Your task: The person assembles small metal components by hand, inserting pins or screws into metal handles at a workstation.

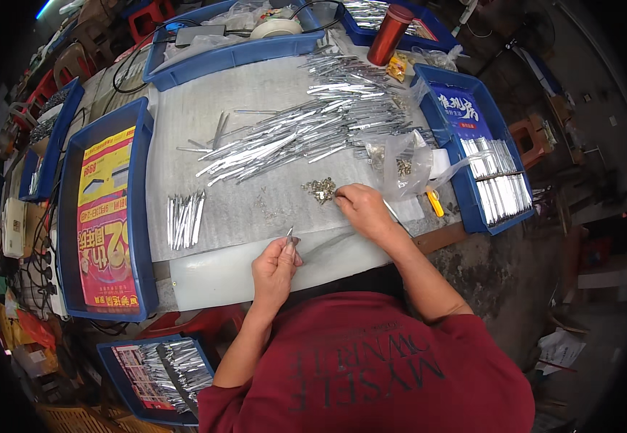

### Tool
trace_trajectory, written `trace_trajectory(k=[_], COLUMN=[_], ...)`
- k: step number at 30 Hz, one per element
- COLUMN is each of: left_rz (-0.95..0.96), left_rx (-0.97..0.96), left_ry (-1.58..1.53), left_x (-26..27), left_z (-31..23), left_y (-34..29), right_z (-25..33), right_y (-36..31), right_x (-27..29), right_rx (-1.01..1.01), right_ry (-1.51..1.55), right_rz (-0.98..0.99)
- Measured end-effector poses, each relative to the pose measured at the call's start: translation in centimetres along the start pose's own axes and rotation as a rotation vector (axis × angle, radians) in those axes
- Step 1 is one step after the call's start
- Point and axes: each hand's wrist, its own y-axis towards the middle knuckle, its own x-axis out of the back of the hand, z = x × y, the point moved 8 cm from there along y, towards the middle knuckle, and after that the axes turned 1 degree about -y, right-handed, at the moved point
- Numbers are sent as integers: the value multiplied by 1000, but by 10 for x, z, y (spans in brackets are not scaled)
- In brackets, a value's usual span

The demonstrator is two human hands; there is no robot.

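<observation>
My left hand (273, 273) is closed round a slim silvery metal piece (289, 232), whose tip sticks up past the thumb; the rest is hidden in the fingers. My right hand (365, 209) is at the right edge of a small pile of brass-coloured metal parts (319, 190), thumb and fingertips pinched together. Whatever they pinch is too small to make out. Left of that pile, tiny loose bits (268, 206) are scattered on the pale foam sheet (241, 225). A neat row of flat silvery strips (185, 220) lies further left.
A large heap of silvery strips (292, 133) spreads across the far side. Right of my right hand are a clear plastic bag (403, 169), a yellow-handled cutter (435, 202) and a blue tray (478, 220) with bundled strips. Another blue tray (147, 216) borders the left; a red flask (390, 36) stands far right.
</observation>
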Motion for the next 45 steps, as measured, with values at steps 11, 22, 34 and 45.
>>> trace_trajectory(k=[11, 22, 34, 45], left_rz=[14, -2, -34, -56], left_rx=[-11, -71, -74, -163], left_ry=[6, 40, 32, 89], left_x=[-2, 0, 1, 6], left_z=[1, 2, -2, 0], left_y=[1, -2, -2, -1], right_z=[17, 2, 0, 14], right_y=[5, 7, 8, 8], right_x=[-13, -8, -3, -13], right_rx=[144, 35, 74, 181], right_ry=[-272, -205, -137, -286], right_rz=[-101, 112, 144, 149])
